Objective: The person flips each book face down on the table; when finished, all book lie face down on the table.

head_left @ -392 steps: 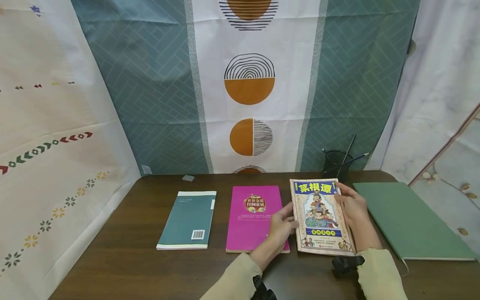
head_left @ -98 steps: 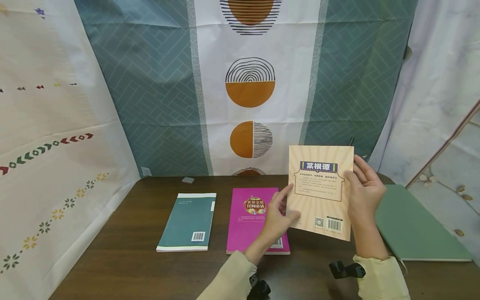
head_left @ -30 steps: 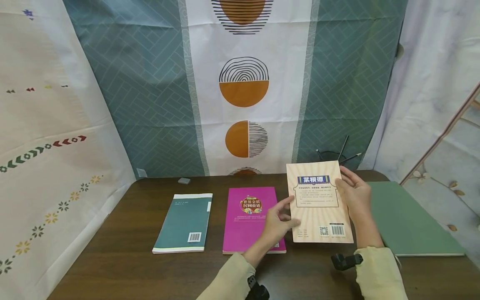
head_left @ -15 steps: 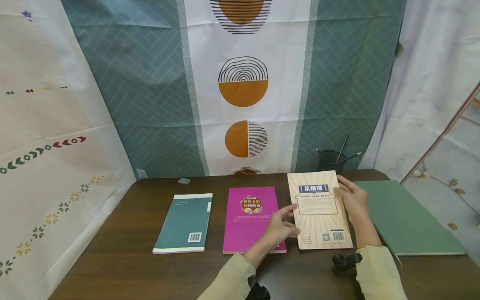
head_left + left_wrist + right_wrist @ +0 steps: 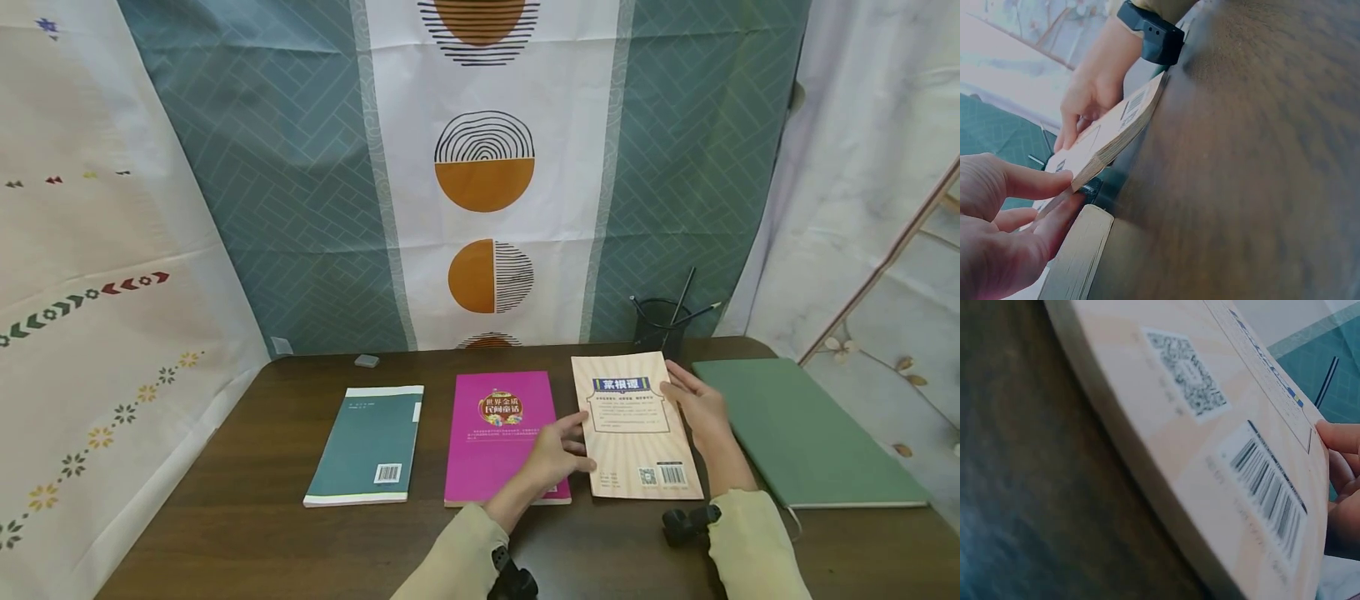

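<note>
A cream paperback (image 5: 637,450) is held back cover up close over the table, between the pink book and the large green one. My left hand (image 5: 553,454) pinches its left edge. In the left wrist view, the thumb lies on top and the fingers (image 5: 1063,215) sit underneath. My right hand (image 5: 701,408) grips the upper right edge, with its thumb on the cover. Seen from the right wrist, the paperback (image 5: 1147,425) shows a QR code and a barcode, and its lower edge stands just above the wood. Under my left wrist lies the pink book (image 5: 502,450).
A teal book (image 5: 367,446) lies to the left on the dark table (image 5: 247,533). The large green book (image 5: 810,433) is at the right. Behind the paperback stands a black mesh pen cup (image 5: 660,329) with pencils. A small grey object (image 5: 367,361) sits at the back edge.
The paperback first showed its illustrated front; it has since been flipped to its back cover. Over the last second both hands have lowered it toward the table.
</note>
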The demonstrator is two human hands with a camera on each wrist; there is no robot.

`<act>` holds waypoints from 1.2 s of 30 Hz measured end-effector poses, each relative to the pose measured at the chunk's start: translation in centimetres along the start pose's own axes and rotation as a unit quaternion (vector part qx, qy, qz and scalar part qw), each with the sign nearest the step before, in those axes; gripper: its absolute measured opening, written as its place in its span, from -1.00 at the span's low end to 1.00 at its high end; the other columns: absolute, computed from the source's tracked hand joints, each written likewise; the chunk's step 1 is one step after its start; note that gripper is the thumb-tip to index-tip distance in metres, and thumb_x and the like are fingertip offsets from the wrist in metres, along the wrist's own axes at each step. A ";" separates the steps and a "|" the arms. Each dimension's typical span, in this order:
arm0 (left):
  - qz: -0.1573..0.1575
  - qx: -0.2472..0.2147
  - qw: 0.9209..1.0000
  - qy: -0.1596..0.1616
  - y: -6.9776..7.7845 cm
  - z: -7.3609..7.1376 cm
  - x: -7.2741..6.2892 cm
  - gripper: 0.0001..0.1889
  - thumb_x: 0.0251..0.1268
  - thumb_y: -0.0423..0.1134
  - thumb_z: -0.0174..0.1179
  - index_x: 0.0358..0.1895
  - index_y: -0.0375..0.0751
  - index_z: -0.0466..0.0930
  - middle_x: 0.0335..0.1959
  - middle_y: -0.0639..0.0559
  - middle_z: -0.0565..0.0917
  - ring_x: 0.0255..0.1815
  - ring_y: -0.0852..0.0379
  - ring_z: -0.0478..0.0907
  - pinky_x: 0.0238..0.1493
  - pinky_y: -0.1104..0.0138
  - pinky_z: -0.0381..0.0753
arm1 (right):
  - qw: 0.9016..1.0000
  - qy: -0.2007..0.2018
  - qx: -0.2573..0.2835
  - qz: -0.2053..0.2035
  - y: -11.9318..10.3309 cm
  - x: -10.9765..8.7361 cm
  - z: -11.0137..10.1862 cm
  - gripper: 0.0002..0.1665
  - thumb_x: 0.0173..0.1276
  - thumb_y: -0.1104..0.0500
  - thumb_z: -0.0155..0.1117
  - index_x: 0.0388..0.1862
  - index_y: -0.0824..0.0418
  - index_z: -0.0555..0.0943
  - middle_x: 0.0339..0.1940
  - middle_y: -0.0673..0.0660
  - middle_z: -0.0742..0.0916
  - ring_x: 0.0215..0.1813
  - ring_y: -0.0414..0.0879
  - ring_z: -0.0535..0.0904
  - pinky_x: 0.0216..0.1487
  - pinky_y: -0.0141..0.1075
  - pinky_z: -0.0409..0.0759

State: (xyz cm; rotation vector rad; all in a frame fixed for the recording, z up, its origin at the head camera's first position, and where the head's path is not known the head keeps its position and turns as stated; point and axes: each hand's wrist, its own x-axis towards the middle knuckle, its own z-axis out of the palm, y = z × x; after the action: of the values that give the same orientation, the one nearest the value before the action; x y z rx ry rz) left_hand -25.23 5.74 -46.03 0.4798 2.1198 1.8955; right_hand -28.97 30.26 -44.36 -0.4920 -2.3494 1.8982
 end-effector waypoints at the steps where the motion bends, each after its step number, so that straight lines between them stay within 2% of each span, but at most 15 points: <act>1: 0.000 0.005 1.000 -0.001 -0.1 0.0 0.0 -0.22 -0.07 -0.67 0.29 0.37 -0.36 0.36 0.11 -0.33 0.54 -0.03 -0.05 0.64 -0.09 0.27 0.73 | 1.000 -0.002 0.003 0.001 0.1 0.0 0.1 -0.32 0.50 0.03 0.06 0.54 0.03 0.17 0.54 0.11 0.28 0.55 -0.03 0.20 0.18 -0.65 0.44; 3: -0.001 0.015 1.000 0.000 -0.2 0.0 0.1 -0.22 -0.08 -0.67 0.30 0.36 -0.37 0.36 0.10 -0.32 0.55 0.04 -0.11 0.62 0.00 0.24 0.71 | 1.000 -0.007 0.009 0.001 0.2 0.1 0.2 -0.32 0.51 0.05 0.05 0.55 0.06 0.15 0.54 0.12 0.26 0.56 -0.03 0.19 0.07 -0.73 0.43; 9: 0.000 0.034 0.999 -0.003 -0.4 0.2 0.1 -0.21 -0.09 -0.67 0.30 0.37 -0.41 0.33 0.18 -0.40 0.52 0.22 -0.29 0.52 0.21 0.16 0.60 | 1.000 -0.011 0.019 -0.005 0.4 0.1 0.4 -0.32 0.52 0.08 0.02 0.56 0.09 0.13 0.55 0.14 0.23 0.56 -0.01 0.16 -0.09 -0.82 0.37; 11: 0.006 0.039 0.999 -0.007 -0.4 0.3 0.2 -0.21 -0.08 -0.66 0.30 0.37 -0.43 0.32 0.25 -0.43 0.47 0.27 -0.33 0.47 0.26 0.13 0.56 | 1.000 -0.012 0.019 -0.008 0.6 0.2 0.5 -0.32 0.52 0.07 0.01 0.56 0.10 0.12 0.56 0.14 0.22 0.57 -0.01 0.16 -0.06 -0.80 0.37; 13: 0.011 0.046 0.999 -0.012 -0.4 0.3 0.2 -0.22 -0.06 -0.65 0.30 0.37 -0.45 0.30 0.33 -0.42 0.42 0.32 -0.35 0.43 0.29 0.11 0.53 | 1.000 -0.015 0.018 -0.007 0.9 0.4 0.5 -0.31 0.53 0.05 -0.01 0.56 0.08 0.10 0.57 0.13 0.21 0.58 -0.01 0.15 0.10 -0.73 0.40; 15: 0.014 0.057 0.998 -0.018 -0.5 0.3 0.2 -0.22 -0.04 -0.63 0.31 0.38 -0.46 0.28 0.39 -0.39 0.37 0.35 -0.35 0.40 0.30 0.12 0.51 | 0.999 -0.024 0.021 -0.004 1.2 0.5 0.6 -0.31 0.55 0.04 -0.04 0.57 0.08 0.07 0.59 0.13 0.18 0.59 0.00 0.12 0.34 -0.55 0.37; 17: 0.019 0.065 0.997 -0.025 -0.7 0.2 0.2 -0.20 -0.02 -0.61 0.31 0.40 -0.49 0.23 0.43 -0.38 0.31 0.36 -0.34 0.38 0.29 0.14 0.52 | 0.999 -0.035 0.026 -0.003 1.5 0.7 0.6 -0.31 0.56 0.05 -0.07 0.58 0.09 0.03 0.61 0.13 0.14 0.60 0.02 0.08 0.51 -0.32 0.26; 20: 0.019 0.065 0.997 -0.036 -1.0 0.2 0.3 -0.16 0.02 -0.60 0.30 0.43 -0.54 0.12 0.47 -0.40 0.22 0.39 -0.33 0.34 0.28 0.16 0.52 | 0.998 -0.051 0.039 -0.010 1.9 0.8 0.7 -0.31 0.57 0.10 -0.11 0.59 0.12 -0.01 0.62 0.16 0.08 0.61 0.05 0.03 0.58 -0.12 0.10; 23: 0.021 0.070 0.996 -0.043 -1.1 0.2 0.2 -0.14 0.02 -0.60 0.29 0.44 -0.57 0.06 0.48 -0.43 0.17 0.38 -0.34 0.34 0.24 0.18 0.55 | 0.998 -0.052 0.031 -0.016 2.0 0.9 0.7 -0.31 0.57 0.10 -0.10 0.59 0.13 0.01 0.61 0.18 0.10 0.60 0.06 0.05 0.57 -0.13 0.13; 26: 0.026 0.086 0.995 -0.044 -1.1 0.3 0.2 -0.15 0.01 -0.60 0.29 0.43 -0.58 0.09 0.46 -0.45 0.20 0.34 -0.36 0.38 0.21 0.19 0.57 | 0.999 -0.045 0.002 -0.014 2.1 0.9 0.7 -0.32 0.56 0.07 -0.08 0.58 0.11 0.04 0.60 0.18 0.14 0.58 0.05 0.12 0.51 -0.27 0.28; 29: 0.033 0.103 0.993 -0.046 -1.0 0.4 0.1 -0.18 0.00 -0.60 0.28 0.41 -0.59 0.13 0.45 -0.46 0.23 0.32 -0.37 0.40 0.20 0.19 0.57 | 0.999 -0.041 -0.023 -0.014 2.2 0.8 0.8 -0.32 0.55 0.07 -0.07 0.58 0.10 0.06 0.59 0.19 0.17 0.57 0.06 0.16 0.26 -0.56 0.41; 31: 0.037 0.112 0.992 -0.046 -0.9 0.4 0.0 -0.20 0.00 -0.60 0.27 0.40 -0.58 0.16 0.45 -0.49 0.20 0.32 -0.37 0.40 0.22 0.20 0.56 | 0.998 -0.040 -0.036 -0.015 2.3 0.8 0.8 -0.33 0.55 0.08 -0.07 0.58 0.10 0.07 0.59 0.20 0.18 0.56 0.07 0.17 0.13 -0.65 0.39; 33: 0.039 0.120 0.991 -0.045 -0.9 0.4 0.0 -0.22 -0.01 -0.60 0.27 0.39 -0.57 0.20 0.45 -0.53 0.17 0.33 -0.35 0.40 0.23 0.22 0.55 | 0.998 -0.037 -0.045 -0.014 2.3 0.8 0.9 -0.33 0.55 0.08 -0.07 0.57 0.10 0.08 0.58 0.20 0.19 0.56 0.06 0.17 0.19 -0.59 0.40; 36: 0.041 0.130 0.990 -0.043 -0.9 0.5 0.0 -0.24 -0.01 -0.60 0.27 0.37 -0.54 0.25 0.45 -0.57 0.12 0.34 -0.31 0.40 0.22 0.24 0.55 | 0.998 -0.034 -0.051 -0.014 2.3 0.8 1.0 -0.33 0.55 0.12 -0.07 0.57 0.12 0.08 0.58 0.20 0.20 0.57 0.06 0.13 0.44 -0.29 0.32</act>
State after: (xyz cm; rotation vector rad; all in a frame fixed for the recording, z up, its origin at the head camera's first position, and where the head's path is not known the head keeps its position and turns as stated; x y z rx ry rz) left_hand -25.07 6.07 -46.98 0.6999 2.3324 1.6126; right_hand -29.55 29.95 -46.93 -0.4052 -2.4930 1.8173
